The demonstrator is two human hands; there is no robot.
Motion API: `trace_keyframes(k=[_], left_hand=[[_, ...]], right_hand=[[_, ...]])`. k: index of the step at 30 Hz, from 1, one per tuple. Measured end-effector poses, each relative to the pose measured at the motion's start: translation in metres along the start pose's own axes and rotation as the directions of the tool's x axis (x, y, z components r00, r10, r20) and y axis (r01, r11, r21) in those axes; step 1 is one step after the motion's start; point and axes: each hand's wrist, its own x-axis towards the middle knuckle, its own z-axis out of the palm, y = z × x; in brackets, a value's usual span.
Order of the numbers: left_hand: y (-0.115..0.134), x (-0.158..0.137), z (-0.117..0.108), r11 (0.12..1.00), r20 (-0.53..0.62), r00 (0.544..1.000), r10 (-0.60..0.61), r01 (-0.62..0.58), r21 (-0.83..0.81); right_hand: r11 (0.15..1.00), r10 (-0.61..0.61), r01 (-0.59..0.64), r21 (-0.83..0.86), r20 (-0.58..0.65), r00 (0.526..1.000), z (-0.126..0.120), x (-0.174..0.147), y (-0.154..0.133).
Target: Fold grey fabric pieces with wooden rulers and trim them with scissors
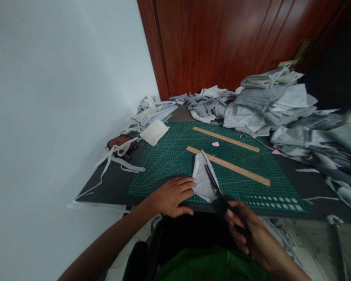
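Observation:
A pale grey-white piece of fabric (201,180) lies near the front edge of the green cutting mat (166,156). My left hand (175,195) rests flat with its fingers stretched out, the fingertips touching the fabric's left edge. In my right hand (245,228) is a pair of black scissors (215,185), its fingers wrapped through the handles. The blades point away from me and lie over the right part of the fabric; they look nearly closed. Beyond the fabric, a wooden ruler (240,170) lies slantwise, partly covered by the fabric's tip.
A second wooden ruler (225,139) and a pink scrap (215,144) lie farther back. Heaped grey fabric (260,101) lines the back and right. At left are a cream folded cloth (155,132), a brown pouch (121,143) and loose strips. A white wall (61,117) borders the left.

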Motion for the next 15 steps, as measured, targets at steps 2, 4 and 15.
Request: trace_keyframes(k=[2, 4, 15], left_hand=[[0.002, -0.003, -0.001, 1.0, 0.0, 1.0, 0.001, -0.001, -0.002], [0.004, -0.005, -0.002, 1.0, 0.011, 1.0, -0.012, 0.011, 0.025], [0.017, -0.009, 0.005, 0.98, -0.03, 0.983, -0.179, 0.181, 0.08]], right_hand=[[1.0, 0.004, -0.004, 0.011, -0.01, 1.0, 0.0, 0.001, 0.0], [1.0, -0.009, 0.009, -0.001, -0.006, 1.0, -0.002, 0.002, 0.002], [0.995, 0.044, -0.042, -0.091, 0.013, 0.999, -0.006, -0.021, 0.01]])
